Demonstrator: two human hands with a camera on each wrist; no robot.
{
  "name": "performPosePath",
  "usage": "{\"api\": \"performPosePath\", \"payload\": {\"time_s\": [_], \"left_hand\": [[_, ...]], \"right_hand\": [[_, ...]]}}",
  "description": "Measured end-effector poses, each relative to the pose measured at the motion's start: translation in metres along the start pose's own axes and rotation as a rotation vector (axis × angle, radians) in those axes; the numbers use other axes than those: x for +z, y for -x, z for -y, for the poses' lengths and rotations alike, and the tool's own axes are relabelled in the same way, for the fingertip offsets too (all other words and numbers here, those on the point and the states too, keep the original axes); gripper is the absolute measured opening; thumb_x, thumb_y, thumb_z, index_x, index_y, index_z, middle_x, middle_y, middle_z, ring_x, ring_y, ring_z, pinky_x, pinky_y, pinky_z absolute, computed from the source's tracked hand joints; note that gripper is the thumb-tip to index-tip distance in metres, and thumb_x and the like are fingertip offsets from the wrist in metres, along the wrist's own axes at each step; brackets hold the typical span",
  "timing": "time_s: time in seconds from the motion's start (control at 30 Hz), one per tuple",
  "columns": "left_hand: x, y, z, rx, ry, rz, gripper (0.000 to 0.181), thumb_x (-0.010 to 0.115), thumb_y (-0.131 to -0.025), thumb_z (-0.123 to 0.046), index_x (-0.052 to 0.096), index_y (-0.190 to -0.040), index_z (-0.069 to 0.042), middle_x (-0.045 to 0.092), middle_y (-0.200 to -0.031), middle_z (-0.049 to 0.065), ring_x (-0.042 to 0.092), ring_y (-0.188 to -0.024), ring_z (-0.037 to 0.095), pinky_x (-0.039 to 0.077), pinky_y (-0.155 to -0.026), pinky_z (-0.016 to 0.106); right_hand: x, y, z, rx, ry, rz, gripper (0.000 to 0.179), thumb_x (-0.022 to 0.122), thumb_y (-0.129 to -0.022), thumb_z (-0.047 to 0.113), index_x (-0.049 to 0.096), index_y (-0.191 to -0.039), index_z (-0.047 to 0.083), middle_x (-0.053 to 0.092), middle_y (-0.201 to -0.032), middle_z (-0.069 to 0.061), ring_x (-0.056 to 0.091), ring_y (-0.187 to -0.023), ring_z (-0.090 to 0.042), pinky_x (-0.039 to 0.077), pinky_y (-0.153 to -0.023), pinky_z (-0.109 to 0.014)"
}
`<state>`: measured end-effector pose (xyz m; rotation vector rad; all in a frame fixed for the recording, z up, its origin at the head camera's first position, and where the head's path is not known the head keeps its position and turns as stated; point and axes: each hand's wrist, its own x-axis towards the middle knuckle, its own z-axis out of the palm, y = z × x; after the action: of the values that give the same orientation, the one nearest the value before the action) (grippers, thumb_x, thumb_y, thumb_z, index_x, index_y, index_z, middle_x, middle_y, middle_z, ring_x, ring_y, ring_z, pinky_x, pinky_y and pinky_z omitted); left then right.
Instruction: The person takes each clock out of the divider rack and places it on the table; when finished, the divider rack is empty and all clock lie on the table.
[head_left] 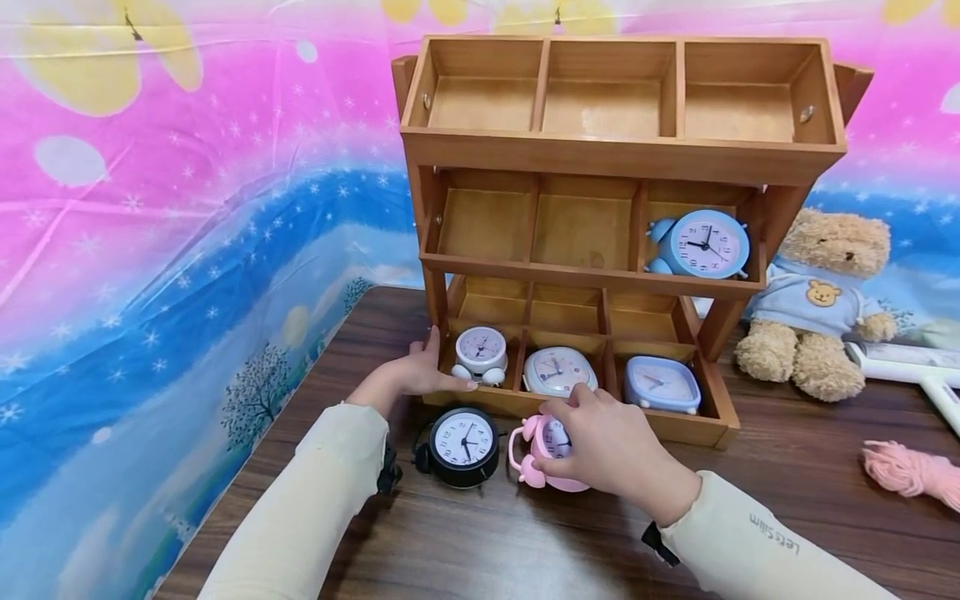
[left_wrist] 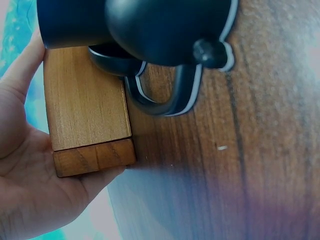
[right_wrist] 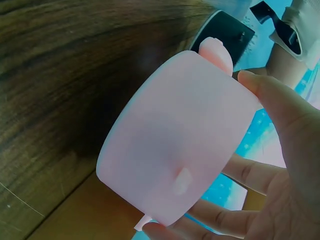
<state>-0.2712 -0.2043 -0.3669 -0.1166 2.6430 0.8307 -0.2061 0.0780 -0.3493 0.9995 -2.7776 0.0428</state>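
My right hand (head_left: 615, 429) grips a pink twin-bell alarm clock (head_left: 534, 450) just in front of the shelf, its bells and handle facing left. In the right wrist view the thumb and fingers (right_wrist: 250, 172) hold the clock's smooth pink side (right_wrist: 175, 130) from opposite edges. My left hand (head_left: 412, 373) holds the lower left corner of the wooden shelf (head_left: 622, 154), with the wood (left_wrist: 87, 100) between thumb and fingers in the left wrist view. Close by that hand, a black twin-bell alarm clock (head_left: 465, 446) lies face up on the table.
On the bottom tier sit a white twin-bell clock (head_left: 480, 350), a white rounded clock (head_left: 558, 371) and a lilac square clock (head_left: 662, 384). A blue alarm clock (head_left: 705, 243) occupies the middle tier's right compartment. A teddy bear (head_left: 821, 304) and pink yarn (head_left: 911, 471) are at right.
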Motion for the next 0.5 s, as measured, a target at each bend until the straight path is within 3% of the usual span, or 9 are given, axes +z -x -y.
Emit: {"api": "performPosePath", "payload": {"time_s": [0.5], "left_hand": [[0.0,0.002,-0.001,-0.006,0.008,-0.002,0.121,0.07,-0.086,-0.055,-0.016,-0.156,-0.006,-0.006,-0.161,0.03,0.003,-0.148,0.045,0.019,-0.116,0.056]], "right_hand": [[0.012,0.0,-0.001,0.011,-0.023,0.044,0.06,0.071,-0.077,0.066,0.072,-0.116,0.02,0.065,-0.099,-0.01,0.064,-0.08,-0.024,0.054,-0.06,-0.042]]}}
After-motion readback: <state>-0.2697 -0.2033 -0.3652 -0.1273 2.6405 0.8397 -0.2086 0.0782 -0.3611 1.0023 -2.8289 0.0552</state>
